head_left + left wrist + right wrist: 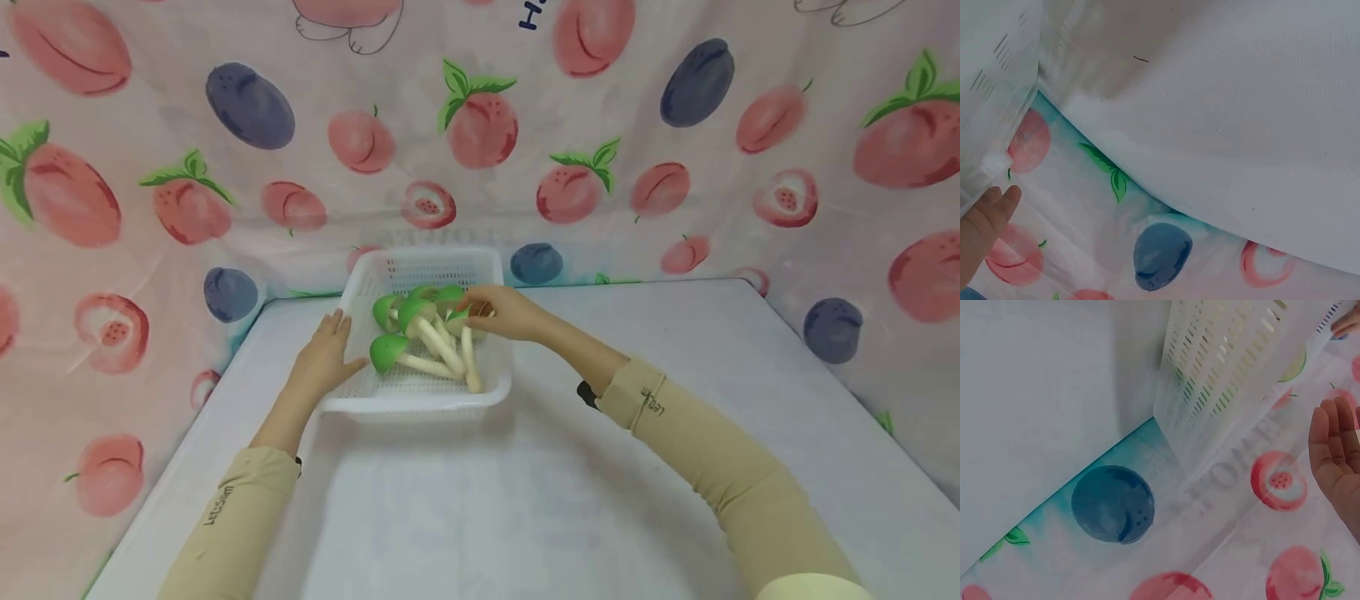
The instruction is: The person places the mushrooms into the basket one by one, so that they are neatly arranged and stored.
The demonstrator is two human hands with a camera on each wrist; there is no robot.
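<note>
A white plastic basket (417, 405) holds several green-capped mushrooms (387, 353) with long pale stems, heaped toward its back and middle. My left hand (321, 357) rests along the basket's left rim, fingers straight and thumb spread over the edge. In the left wrist view, its fingertips (1012, 192) lie beside the basket wall. From the right, my right hand (504, 312) reaches over the rim, thumb and forefinger pinching the cap of a mushroom (468, 360) whose stem points toward the front. The other fingers (1330, 428) extend outside the pinch in the right wrist view.
The basket stands at the back of a white table (600, 500), close to the fruit-print cloth (480, 208) hanging behind. More of that cloth borders both sides. A small dark thread (1140, 59) lies on the white surface in the left wrist view.
</note>
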